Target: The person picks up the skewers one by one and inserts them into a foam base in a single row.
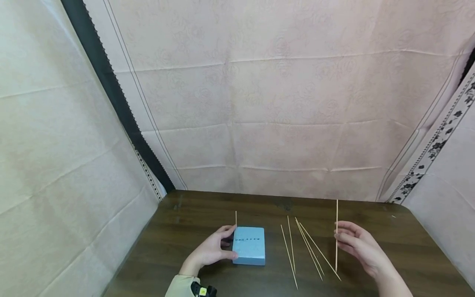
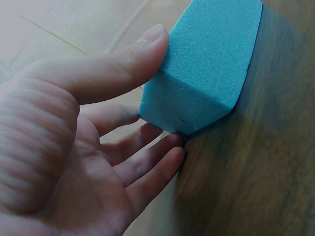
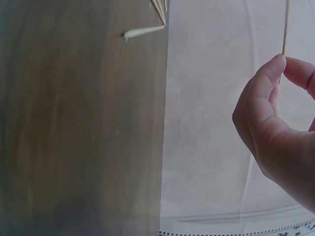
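The blue block (image 1: pixel 249 247) is set flat on the table, left of the loose sticks, and its top is crossed by a row of small dark marks. It is gripped along its left side by the left hand (image 1: pixel 210 250), with the thumb laid at the near corner. One short stick (image 1: pixel 236 218) is seen upright by the far left corner; whether it is seated in the block cannot be made out. A long stick (image 1: pixel 337 235) is pinched upright by the right hand (image 1: pixel 358 243), well apart from the block. The step in hand is judged to be the readying of this stick while the block is steadied; for any move leftward, a lift over the loose sticks (image 1: pixel 309 247) fanned between would be called for. Bare table (image 1: pixel 408 239) is left right of the right hand and behind the block, bounded at the back by cloth (image 1: pixel 282 103).
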A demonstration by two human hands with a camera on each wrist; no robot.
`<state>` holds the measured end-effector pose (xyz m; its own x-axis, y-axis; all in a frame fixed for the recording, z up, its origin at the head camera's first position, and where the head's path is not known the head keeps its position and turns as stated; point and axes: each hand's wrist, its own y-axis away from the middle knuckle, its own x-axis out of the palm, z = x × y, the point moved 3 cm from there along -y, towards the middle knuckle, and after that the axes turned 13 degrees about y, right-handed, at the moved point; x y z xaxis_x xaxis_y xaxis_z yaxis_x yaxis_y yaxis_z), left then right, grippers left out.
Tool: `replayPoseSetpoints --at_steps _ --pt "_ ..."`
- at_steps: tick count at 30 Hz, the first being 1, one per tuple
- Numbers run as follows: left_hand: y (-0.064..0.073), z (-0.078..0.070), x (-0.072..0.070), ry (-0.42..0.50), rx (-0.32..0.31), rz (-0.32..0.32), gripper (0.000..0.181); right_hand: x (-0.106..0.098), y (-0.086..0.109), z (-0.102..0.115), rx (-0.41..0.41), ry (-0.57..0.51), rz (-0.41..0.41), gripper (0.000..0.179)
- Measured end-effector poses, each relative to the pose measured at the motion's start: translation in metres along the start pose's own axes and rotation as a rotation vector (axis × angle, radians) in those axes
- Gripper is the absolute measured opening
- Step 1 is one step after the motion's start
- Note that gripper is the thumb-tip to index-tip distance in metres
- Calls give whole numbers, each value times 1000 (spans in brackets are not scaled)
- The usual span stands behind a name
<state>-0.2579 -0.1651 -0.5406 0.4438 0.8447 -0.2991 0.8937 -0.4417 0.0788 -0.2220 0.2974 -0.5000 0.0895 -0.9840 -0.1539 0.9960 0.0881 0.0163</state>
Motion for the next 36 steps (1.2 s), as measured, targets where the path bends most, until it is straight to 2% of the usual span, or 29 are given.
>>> replayPoseSetpoints --at_steps 6,17,24,29,36 --pt "-1 -1 -1 -7 -7 0 93 18 -6 8 -41 -14 32 23" --pt "-1 -2 -1 -11 -6 -3 93 54 -15 24 -68 -18 13 20" --pt "-2 0 -2 -11 -1 -1 93 74 -20 32 -60 -3 -14 19" --pt "-3 2 -3 -2 -1 10 93 88 -23 37 -64 3 -11 14" --pt "-3 3 -2 -3 0 11 93 102 -26 42 -64 -4 -2 18"
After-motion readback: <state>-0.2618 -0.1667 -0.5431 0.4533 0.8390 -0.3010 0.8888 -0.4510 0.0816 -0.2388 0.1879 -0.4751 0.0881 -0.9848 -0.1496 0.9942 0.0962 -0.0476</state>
